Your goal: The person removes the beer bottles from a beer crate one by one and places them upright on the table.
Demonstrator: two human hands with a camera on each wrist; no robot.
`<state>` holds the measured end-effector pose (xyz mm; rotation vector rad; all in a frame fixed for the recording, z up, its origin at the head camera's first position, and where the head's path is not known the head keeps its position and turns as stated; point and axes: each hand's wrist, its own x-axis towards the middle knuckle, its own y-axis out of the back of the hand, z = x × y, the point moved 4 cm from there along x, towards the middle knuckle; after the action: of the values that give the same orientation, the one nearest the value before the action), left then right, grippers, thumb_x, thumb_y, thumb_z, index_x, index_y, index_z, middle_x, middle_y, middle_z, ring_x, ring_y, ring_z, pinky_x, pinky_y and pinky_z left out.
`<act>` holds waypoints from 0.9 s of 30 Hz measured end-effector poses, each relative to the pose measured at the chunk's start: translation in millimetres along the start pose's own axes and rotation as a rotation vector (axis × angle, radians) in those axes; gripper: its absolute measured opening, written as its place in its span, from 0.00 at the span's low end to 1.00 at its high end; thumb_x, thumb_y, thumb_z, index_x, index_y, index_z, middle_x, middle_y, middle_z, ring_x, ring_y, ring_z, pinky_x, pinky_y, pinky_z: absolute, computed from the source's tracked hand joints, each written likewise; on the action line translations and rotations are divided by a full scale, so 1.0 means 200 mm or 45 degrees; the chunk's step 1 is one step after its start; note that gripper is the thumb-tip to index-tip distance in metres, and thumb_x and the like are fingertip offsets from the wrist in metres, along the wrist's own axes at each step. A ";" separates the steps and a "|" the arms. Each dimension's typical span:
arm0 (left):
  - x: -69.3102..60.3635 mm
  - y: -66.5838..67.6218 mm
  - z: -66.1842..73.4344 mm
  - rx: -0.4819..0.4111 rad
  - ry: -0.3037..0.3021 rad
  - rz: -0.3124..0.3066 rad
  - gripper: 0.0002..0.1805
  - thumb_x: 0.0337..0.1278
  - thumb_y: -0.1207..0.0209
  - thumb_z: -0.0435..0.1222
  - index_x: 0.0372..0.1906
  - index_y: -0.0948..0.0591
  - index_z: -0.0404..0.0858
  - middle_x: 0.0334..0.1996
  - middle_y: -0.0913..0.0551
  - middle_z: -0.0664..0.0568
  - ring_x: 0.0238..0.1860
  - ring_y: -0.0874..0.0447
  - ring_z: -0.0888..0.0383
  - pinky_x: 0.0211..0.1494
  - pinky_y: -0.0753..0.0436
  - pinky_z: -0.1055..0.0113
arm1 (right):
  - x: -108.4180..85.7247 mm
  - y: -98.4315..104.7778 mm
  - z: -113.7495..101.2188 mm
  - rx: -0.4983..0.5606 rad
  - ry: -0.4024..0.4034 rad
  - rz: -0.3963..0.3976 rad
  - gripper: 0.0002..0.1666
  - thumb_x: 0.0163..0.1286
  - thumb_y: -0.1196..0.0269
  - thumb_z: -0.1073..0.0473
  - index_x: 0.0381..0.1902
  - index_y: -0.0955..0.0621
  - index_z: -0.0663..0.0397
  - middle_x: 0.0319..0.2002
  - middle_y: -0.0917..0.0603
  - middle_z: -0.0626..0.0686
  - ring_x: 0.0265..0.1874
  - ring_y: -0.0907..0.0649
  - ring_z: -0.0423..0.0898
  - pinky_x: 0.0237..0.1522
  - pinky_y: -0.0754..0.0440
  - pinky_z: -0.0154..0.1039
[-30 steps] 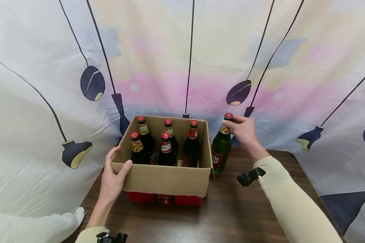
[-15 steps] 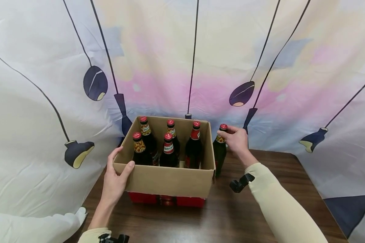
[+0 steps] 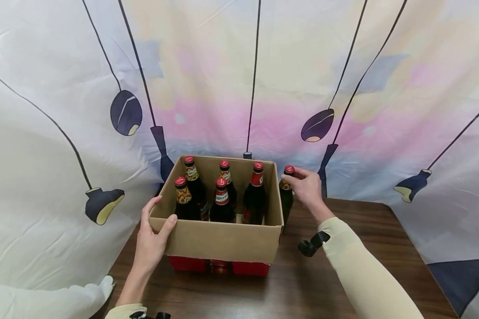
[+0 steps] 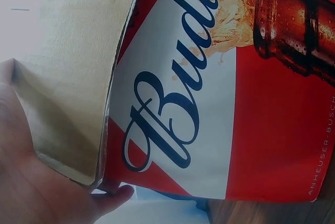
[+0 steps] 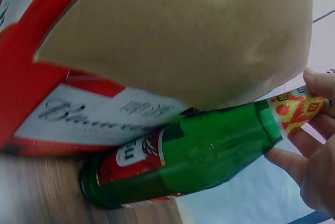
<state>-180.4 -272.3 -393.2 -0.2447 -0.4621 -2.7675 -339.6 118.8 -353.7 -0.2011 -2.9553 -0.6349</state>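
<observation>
A cardboard beer box (image 3: 223, 241), folded flaps up and red printed sides below, stands on the wooden table. Several dark bottles with red caps (image 3: 222, 204) stand upright inside it. My left hand (image 3: 151, 243) grips the box's left front corner, thumb over the front flap, fingers at the left side. Just outside the right wall, my right hand (image 3: 308, 190) holds a green beer bottle (image 5: 204, 150) by its neck. That bottle is upright close against the box, its base down at the table in the right wrist view; the box partly hides it in the head view.
The brown wooden table (image 3: 327, 274) extends to the right and front of the box. A patterned cloth (image 3: 207, 66) hangs behind and at both sides. Black wrist cameras (image 3: 313, 243) are strapped over the sleeves.
My right hand has lowered the green bottle and brought it left, close to the box's right side. The left hand keeps its hold on the box corner.
</observation>
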 end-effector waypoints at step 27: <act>0.00 0.00 -0.01 -0.005 0.003 0.003 0.41 0.76 0.40 0.46 0.85 0.46 0.58 0.81 0.42 0.43 0.72 0.36 0.40 0.66 0.31 0.37 | -0.23 -0.23 -0.47 0.354 0.151 -0.224 0.22 0.66 0.25 0.64 0.57 0.12 0.61 0.54 0.10 0.63 0.53 0.11 0.49 0.54 0.15 0.38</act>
<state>-181.0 -272.5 -395.1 -0.2432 -0.4556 -2.7664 -293.0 34.1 -293.5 0.1185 -2.9225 -0.2360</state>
